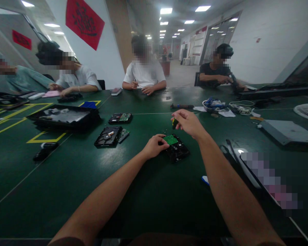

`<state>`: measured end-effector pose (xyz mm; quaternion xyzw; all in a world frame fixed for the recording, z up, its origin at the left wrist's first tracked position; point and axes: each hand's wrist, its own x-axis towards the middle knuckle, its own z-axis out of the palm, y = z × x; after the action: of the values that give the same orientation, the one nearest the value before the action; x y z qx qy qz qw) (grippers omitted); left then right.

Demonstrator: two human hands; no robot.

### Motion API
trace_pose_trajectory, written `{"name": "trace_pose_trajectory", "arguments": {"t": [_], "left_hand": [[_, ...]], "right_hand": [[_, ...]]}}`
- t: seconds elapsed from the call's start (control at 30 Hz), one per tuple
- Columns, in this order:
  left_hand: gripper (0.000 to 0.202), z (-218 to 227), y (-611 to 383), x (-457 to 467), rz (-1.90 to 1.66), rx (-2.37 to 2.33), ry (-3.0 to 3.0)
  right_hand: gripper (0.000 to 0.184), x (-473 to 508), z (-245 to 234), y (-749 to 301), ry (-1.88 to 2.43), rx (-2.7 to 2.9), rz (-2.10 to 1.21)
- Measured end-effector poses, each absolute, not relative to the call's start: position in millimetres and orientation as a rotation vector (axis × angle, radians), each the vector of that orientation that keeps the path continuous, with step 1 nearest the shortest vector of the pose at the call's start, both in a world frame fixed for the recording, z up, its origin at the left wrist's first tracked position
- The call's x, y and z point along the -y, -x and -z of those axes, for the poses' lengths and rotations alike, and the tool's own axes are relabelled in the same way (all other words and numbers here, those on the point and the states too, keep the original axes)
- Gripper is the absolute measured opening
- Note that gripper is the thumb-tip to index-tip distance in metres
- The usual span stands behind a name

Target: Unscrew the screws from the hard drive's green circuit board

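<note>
A black hard drive (pixel 179 152) with a green circuit board (pixel 170 139) showing on top lies on the table in front of me. My left hand (pixel 155 146) grips its left edge, thumb over the top and fingers along the far side. Above the drive's far right corner, my right hand (pixel 188 123) is closed around the yellow and black handle of a screwdriver (pixel 175 123); its shaft is too faint to make out. Several tiny screws (pixel 165 131) lie just beyond the drive.
To the left are another hard drive (pixel 120 118), an open drive casing (pixel 107 136) with a loose circuit board (pixel 124 135), and a black tray (pixel 64 118). A bowl of blue items (pixel 213 103) and a grey metal panel (pixel 290 131) are at right. Several people sit across the table.
</note>
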<state>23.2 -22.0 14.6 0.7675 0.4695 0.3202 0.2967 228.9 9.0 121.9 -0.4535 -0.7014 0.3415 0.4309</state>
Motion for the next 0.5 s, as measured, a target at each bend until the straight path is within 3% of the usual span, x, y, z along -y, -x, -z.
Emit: {"name": "trace_pose_trajectory", "arguments": {"t": [0.13, 0.33, 0.5], "left_hand": [[0.009, -14.3, -23.8, 22.0, -0.863, -1.245, -2.039], [0.01, -13.8, -23.6, 21.6, -0.86, -1.245, -2.037], [0.01, -15.2, -23.5, 22.2, -0.845, -1.261, -2.029]], "right_hand": [[0.033, -7.4, -122.5, -230.2, 1.089, 1.822, -0.871], [0.022, -9.5, -123.9, -231.6, 1.247, 1.788, -0.605], [0.021, -7.9, -124.5, -228.9, 1.185, 1.756, -0.744]]}}
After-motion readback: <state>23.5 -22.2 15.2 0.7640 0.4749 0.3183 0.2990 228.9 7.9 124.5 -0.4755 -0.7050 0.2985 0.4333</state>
